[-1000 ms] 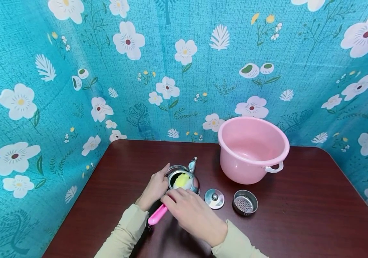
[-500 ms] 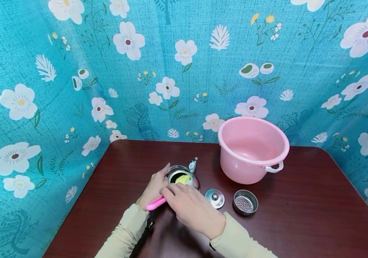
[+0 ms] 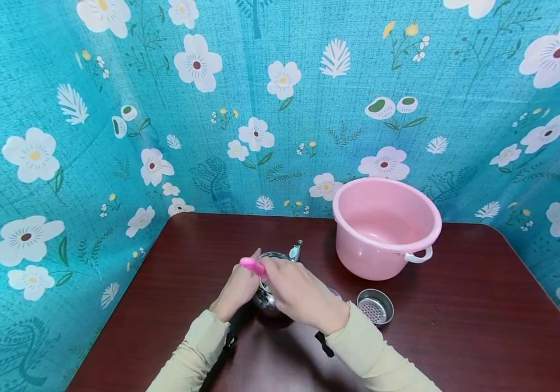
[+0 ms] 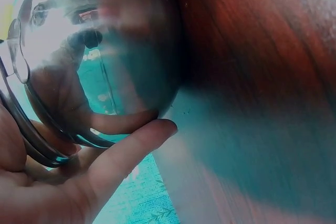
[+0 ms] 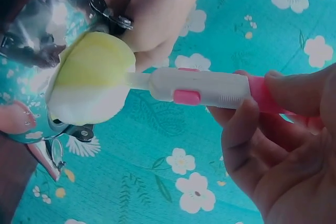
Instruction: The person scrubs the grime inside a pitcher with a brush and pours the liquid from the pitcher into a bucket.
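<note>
A shiny metal teapot [image 3: 266, 305] with a short spout stands on the table in the head view, largely covered by the hands. My left hand [image 3: 237, 288] steadies it from the left; in the left wrist view its fingers wrap the metal handle [image 4: 32, 142] and one fingertip [image 4: 157, 129] presses the round body. With my right hand [image 3: 304, 294] I grip a sponge brush [image 5: 207, 88] by its pink end, palm over the pot. Its yellow-and-white sponge head [image 5: 94, 80] sits in the pot's mouth in the right wrist view.
A pink basin [image 3: 370, 261] with a white handle stands at the back right. Nearer lies a round metal strainer [image 3: 372, 310] with a perforated bottom. The teapot lid [image 3: 335, 294] shows only as a sliver behind my right hand. A flowered teal cloth [image 3: 280, 136] hangs behind the brown table [image 3: 456, 316].
The brush's pink handle end has swung up and away from me, from low beside the left wrist to above the pot's rim. My right hand has turned with it and now covers most of the lid.
</note>
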